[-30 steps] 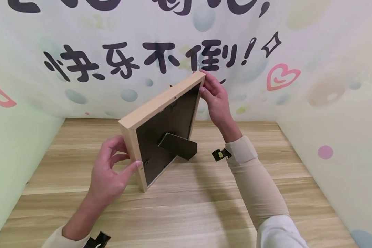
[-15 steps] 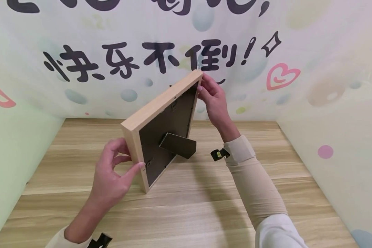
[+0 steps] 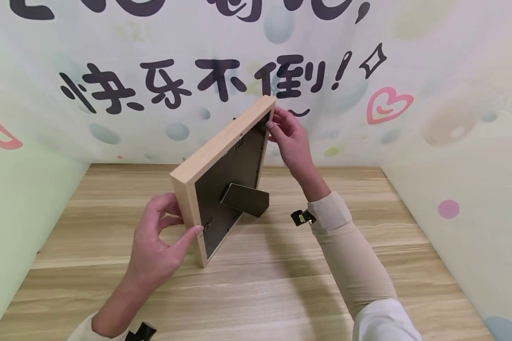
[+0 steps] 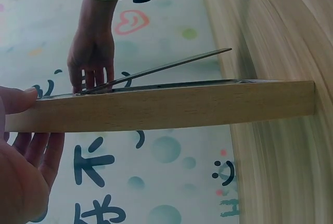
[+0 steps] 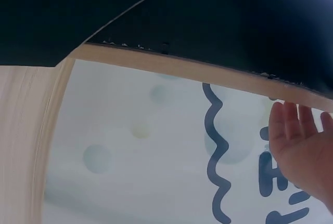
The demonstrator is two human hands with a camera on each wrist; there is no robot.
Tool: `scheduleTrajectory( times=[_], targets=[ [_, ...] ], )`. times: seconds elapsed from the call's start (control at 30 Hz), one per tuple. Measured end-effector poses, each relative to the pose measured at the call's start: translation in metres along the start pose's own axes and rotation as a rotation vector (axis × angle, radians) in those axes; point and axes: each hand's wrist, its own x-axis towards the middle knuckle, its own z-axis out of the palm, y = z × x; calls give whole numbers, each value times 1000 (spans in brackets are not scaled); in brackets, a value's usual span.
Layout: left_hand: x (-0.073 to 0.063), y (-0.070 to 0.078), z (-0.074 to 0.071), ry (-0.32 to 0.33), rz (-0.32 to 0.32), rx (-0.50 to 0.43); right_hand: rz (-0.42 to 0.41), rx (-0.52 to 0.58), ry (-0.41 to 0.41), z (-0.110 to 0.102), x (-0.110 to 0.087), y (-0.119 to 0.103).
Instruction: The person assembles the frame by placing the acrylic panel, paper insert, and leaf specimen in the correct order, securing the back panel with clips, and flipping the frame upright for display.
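Observation:
A picture frame (image 3: 223, 142) of light wood stands upright at a slant on the table, its black back turned toward me. From that back the black easel leg (image 3: 247, 200) sticks out. My left hand (image 3: 158, 244) grips the near side edge, thumb on the back rim and fingers round the front. At the far upper corner my right hand (image 3: 291, 139) pinches the other edge, thumb on the back side. The left wrist view shows the frame's side (image 4: 171, 108) edge-on, its lower end at the table. The front of the frame is hidden.
The wood-grain table (image 3: 256, 293) runs back to a white wall (image 3: 222, 128) printed with large black characters. Pale side walls (image 3: 448, 156) close it in on the left and right. A black wrist camera (image 3: 303, 217) sits on the right cuff.
The frame has turned slightly: its near edge has shifted a little right and its far corner a little left. Both hands have moved with it, keeping their hold.

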Motion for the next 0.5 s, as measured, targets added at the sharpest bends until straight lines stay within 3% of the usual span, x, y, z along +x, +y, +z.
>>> scheduleTrajectory(
  times=[0.5],
  targets=[
    [-1,0,1,18,74,-41,88,-26,34,4,-4,-4]
  ],
)
